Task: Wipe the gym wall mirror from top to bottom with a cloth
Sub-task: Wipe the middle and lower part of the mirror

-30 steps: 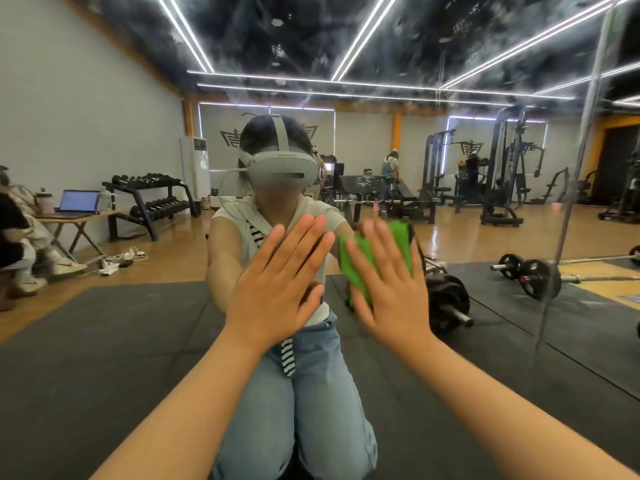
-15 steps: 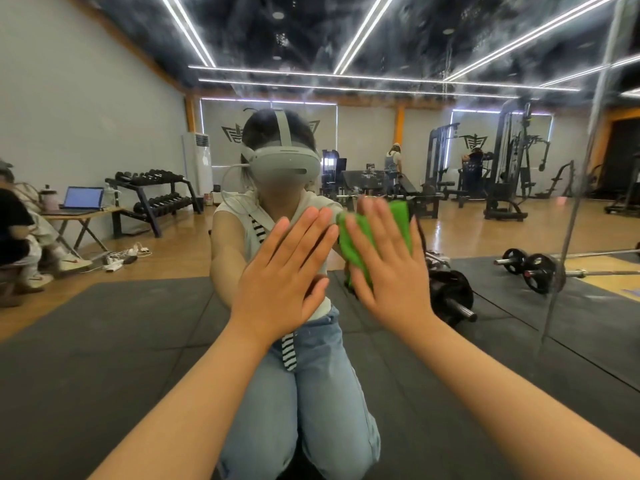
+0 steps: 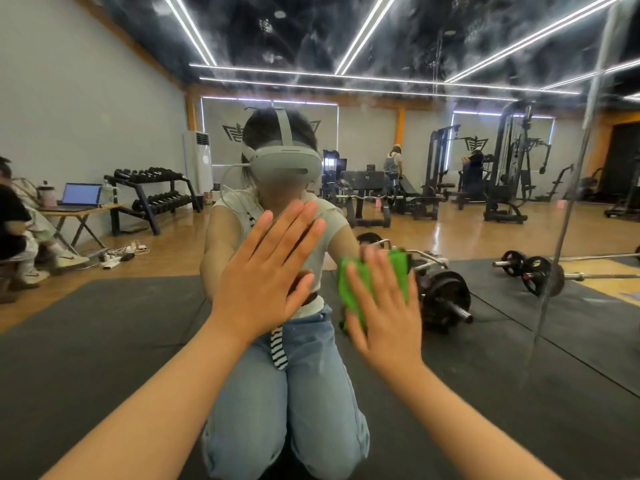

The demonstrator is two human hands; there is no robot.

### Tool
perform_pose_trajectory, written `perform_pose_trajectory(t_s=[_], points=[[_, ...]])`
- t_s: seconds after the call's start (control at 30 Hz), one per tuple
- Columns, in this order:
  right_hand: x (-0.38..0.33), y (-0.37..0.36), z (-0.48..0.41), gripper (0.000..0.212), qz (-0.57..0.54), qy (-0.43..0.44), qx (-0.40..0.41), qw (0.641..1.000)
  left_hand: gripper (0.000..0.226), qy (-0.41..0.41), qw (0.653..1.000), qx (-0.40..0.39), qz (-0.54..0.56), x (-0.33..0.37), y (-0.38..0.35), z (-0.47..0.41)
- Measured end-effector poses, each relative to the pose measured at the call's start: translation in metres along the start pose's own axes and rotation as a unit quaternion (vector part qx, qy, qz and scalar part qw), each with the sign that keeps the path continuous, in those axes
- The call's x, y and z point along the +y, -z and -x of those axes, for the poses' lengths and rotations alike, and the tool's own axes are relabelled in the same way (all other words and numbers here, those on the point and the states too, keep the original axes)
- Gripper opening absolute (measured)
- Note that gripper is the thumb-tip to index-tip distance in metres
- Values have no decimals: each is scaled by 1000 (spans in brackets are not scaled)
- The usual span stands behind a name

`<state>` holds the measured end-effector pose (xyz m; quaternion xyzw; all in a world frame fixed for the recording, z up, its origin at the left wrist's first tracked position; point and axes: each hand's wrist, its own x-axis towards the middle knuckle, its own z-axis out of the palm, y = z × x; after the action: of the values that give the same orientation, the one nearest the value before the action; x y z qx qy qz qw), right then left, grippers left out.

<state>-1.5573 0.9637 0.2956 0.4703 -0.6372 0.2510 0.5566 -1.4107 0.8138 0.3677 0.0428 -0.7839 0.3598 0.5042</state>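
Your right hand (image 3: 386, 317), fingers straight, presses the cloth (image 3: 356, 292) flat against the mirror (image 3: 519, 358). Your left hand (image 3: 266, 271) lies open and bare on the glass just beside it. Risks: the unpinched cloth may slip from under your palm, and the bare hand will likely leave smears.

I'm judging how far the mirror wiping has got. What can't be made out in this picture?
- Cloth: head view, mostly covered by the flat right hand; its full size is hidden.
- Right hand: fingertips blurred by motion.
- Mirror: top and bottom edges cut off by the frame; wiped areas cannot be told.
- Laptop: screen too small to read.
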Motion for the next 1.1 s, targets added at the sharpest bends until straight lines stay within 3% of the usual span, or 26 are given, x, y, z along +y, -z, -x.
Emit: perform_pose_trajectory(t_s=[0.1, 0.17, 0.27, 0.33, 0.43, 0.5, 0.6, 0.67, 0.73, 0.8, 0.87, 0.97, 1.03, 1.1], points=[[18, 1, 38, 71, 30, 166, -64, 984, 68, 1, 1000, -2, -1, 0, 1, 0], [45, 8, 47, 72, 53, 228, -89, 968, 68, 4, 1000, -3, 5, 1, 2, 0], [87, 25, 36, 71, 55, 164, -79, 982, 68, 6, 1000, 0, 7, 1, 1, 0], [97, 31, 23, 69, 24, 26, -42, 998, 68, 7, 1000, 0, 3, 2, 0, 0], [64, 18, 17, 69, -3, -142, 38, 989, 65, 7, 1000, 7, -3, 3, 0, -1], [34, 2, 33, 69, -5, -112, 46, 993, 64, 6, 1000, 13, -7, 4, -1, -1], [19, -10, 83, 67, -11, 61, -32, 998, 66, 6, 1000, 9, -11, 3, -2, 0], [33, -7, 111, 68, 12, 175, -90, 980, 66, 5, 1000, 3, -17, 3, -1, 1], [54, -1, 117, 72, 29, 223, -111, 968, 66, 7, 1000, -1, -23, 3, -1, 0], [76, 8, 99, 69, 19, 175, -86, 981, 66, 8, 999, -8, -31, 4, -1, 0], [90, 17, 73, 65, 1, 70, -41, 997, 66, 9, 999, -14, -35, 4, -1, -1], [68, 17, 55, 63, -32, -61, -4, 998, 66, 5, 999, -20, -38, 3, 2, 0], [39, 7, 68, 66, -41, -38, -24, 998, 66, 0, 999, -23, -44, 2, 2, 0], [17, -6, 92, 74, -27, 87, -76, 993, 66, -2, 999, -24, -43, 2, 1, 0]])
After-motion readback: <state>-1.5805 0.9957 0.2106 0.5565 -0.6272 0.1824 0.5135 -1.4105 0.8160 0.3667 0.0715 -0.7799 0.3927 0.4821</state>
